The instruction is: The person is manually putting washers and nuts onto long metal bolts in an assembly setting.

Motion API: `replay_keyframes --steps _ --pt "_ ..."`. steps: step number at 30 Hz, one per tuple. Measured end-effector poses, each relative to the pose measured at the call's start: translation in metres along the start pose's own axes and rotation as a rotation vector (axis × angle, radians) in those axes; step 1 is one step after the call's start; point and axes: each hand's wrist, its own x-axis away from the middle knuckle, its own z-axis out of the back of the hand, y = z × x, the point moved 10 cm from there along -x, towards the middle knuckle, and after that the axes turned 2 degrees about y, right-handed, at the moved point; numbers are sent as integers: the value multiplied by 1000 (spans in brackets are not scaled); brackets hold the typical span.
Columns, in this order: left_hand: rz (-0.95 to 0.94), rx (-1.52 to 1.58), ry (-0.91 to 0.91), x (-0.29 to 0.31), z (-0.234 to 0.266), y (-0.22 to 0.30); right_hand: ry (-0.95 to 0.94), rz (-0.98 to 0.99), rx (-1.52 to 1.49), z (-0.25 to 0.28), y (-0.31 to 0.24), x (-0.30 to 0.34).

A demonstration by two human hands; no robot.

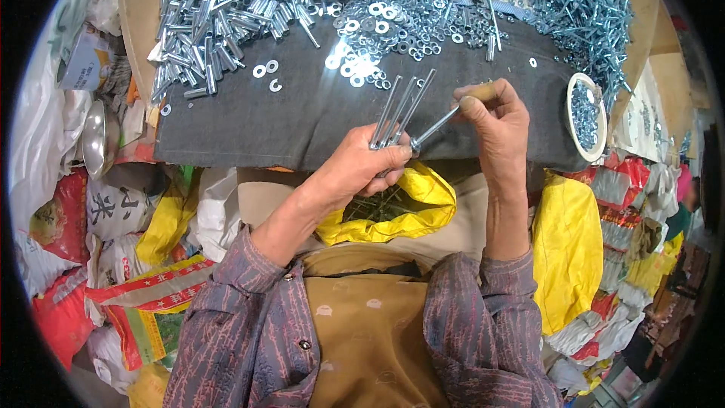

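Your left hand [361,157] pinches several metal rods [414,106], your right hand [498,115] one slanting rod [438,126], beyond the yellow bag [430,215]. Fitting work at this rod's near end seems in hand; the next move probably calls for steady alignment.

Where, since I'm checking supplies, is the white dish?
In the head view, the white dish is right of the right hand, at the edge of the dark cloth, below piled fasteners.

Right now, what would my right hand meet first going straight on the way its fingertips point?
Apart from the gripped rod, your right hand would probably first meet, leftward, the rightmost rod sticking up from your left hand; depth is unclear here.
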Motion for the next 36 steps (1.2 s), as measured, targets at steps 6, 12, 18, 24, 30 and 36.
replay_keyframes --steps 6,12,18,24,30,36 --pt "95 131 -60 6 2 -6 23 -1 9 -1 -8 13" --pt "153 174 -202 15 -2 -5 -111 -124 -132 -5 -5 24" --pt "145 125 -250 17 -2 0 -160 -118 -30 -43 -8 40" --pt "33 84 -126 19 9 10 -172 -183 -167 -60 7 48" --pt "-31 150 -89 22 12 12 -172 -75 -122 -49 -21 40" --pt "-159 68 85 22 12 16 -115 -152 53 -38 13 40"
